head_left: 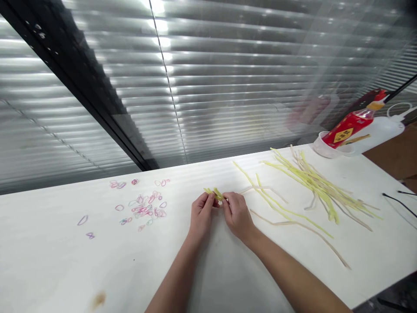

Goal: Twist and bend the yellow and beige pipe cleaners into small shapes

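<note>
A yellow pipe cleaner (217,195), bent into short folded lengths, is pinched between the fingertips of my two hands above the white table. My left hand (201,214) grips it from the left, thumb pressed on the fingers. From the other side, my right hand (237,214) closes thumb and forefinger on it; the exact folds are partly hidden by the fingers. Right of my hands lie loose yellow pipe cleaners (276,204) and beige ones (312,227), with a larger mixed pile (314,180) beyond them.
Small coloured rubber bands (143,211) lie scattered on the left of the table (130,282). At the far right corner, a red-labelled bottle (350,126) leans in a clear plastic tub (325,149) beside a white squeeze bottle (382,132). Window blinds (228,78) rise behind the table.
</note>
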The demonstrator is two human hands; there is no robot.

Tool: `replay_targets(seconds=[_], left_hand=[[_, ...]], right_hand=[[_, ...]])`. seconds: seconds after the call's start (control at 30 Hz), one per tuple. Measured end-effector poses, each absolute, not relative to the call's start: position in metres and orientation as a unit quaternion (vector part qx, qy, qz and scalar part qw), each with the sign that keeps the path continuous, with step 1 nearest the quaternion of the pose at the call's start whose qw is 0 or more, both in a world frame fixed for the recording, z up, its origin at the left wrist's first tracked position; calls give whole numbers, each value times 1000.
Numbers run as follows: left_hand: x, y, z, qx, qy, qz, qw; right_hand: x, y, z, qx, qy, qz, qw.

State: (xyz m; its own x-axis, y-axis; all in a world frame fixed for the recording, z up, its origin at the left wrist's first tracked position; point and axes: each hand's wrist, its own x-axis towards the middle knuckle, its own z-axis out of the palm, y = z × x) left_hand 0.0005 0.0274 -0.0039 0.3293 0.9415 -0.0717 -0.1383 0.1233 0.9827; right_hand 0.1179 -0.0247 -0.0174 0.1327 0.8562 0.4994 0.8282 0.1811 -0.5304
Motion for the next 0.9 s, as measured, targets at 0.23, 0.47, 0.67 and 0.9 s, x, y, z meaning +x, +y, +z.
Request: replay_targets(seconds=[0.23,0.47,0.67,0.9], left_hand=[[1,27,-7,445,395,425,682],[2,26,-8,384,371,443,720],[4,24,-6,342,346,450,749],[5,22,-6,370,343,446,739]], right_hand=[[121,-25,-19,-621,-613,44,487],[121,-25,-18,-629,-596,59,495],[121,-24,-18,-646,-572,73,501],[122,-27,-14,-628,-589,79,503]])
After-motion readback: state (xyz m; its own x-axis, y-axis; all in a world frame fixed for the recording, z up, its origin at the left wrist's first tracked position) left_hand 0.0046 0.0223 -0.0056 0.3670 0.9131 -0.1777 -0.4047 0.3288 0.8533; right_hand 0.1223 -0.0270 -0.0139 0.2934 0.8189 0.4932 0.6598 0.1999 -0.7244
